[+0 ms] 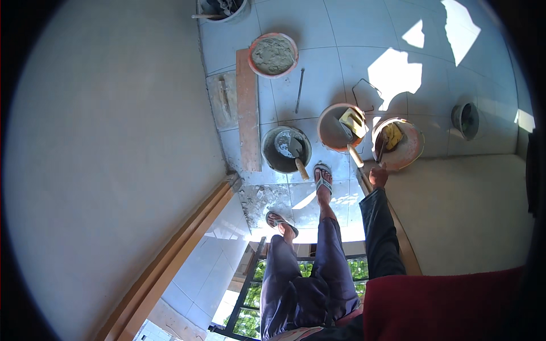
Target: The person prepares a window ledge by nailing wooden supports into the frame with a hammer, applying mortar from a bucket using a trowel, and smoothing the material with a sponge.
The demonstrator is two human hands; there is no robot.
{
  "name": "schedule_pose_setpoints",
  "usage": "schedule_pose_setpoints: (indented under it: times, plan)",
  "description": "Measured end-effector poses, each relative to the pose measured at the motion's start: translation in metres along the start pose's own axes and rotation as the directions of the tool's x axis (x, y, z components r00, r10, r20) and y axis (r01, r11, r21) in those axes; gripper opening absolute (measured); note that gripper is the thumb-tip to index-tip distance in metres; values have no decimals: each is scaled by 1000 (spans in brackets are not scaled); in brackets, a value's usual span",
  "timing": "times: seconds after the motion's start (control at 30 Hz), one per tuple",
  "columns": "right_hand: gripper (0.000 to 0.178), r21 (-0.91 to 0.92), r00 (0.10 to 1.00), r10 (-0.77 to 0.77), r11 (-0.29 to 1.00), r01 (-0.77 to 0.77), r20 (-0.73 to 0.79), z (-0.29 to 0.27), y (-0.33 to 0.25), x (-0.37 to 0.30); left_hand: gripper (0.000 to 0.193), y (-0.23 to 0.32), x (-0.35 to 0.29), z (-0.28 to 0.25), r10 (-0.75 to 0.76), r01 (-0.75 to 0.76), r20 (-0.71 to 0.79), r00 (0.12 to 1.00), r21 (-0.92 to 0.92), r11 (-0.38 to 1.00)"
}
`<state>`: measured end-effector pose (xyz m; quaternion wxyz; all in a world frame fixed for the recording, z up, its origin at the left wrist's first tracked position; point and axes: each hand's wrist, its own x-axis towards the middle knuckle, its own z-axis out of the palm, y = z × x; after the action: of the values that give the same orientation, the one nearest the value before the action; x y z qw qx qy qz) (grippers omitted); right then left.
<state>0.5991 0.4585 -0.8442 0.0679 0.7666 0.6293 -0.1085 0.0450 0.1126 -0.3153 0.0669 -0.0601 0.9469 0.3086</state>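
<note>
My right hand [378,177] reaches out in a dark sleeve, its fingers closed at the near rim of a pale pinkish bucket [410,149]. A thin dark stick-like thing runs from the fingers into that bucket, but its kind is too small to tell. Inside lies a yellowish crumpled piece [391,136]. Just left of it stands an orange-brown bucket [328,126] with a yellow sponge-like block [354,122] and a trowel, whose wooden handle [355,156] sticks out over the rim. My left hand is out of view.
A dark bucket [265,154] holds another trowel [296,149]. Beyond are a tub of grey mortar [274,55], a metal rod [300,91], a wooden board [248,113] and a flat float [223,102]. A small bucket [465,121] stands far right. Walls flank the tiled floor.
</note>
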Motion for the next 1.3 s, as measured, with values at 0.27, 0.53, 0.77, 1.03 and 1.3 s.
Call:
schedule_pose_setpoints:
  times: [0.27, 0.53, 0.77, 1.03, 1.3]
  plan:
    - [33, -33, 965, -176, 982, 186, 196, -73, -23, -58, 22, 11, 1, -151, 88, -162, -449, 889, -128, 978]
    - [29, -273, 714, -526, 682, 679, 462, -177, -21, -101, 22, 72, 25, -359, 185, -463, -824, 536, -104, 880]
    - [54, 160, 834, -3, 982, -102, 552, -250, -23, -87, 31, 116, 0, -327, 158, -544, -825, 542, -201, 815]
    - [39, 309, 768, -22, 923, -231, 640, -273, -48, -66, 24, 121, 2, -311, 216, -710, -797, 564, -334, 620]
    - [35, 357, 748, -160, 928, -109, 644, -312, -108, -73, 41, 111, -7, -306, 185, -696, -788, 588, -376, 612]
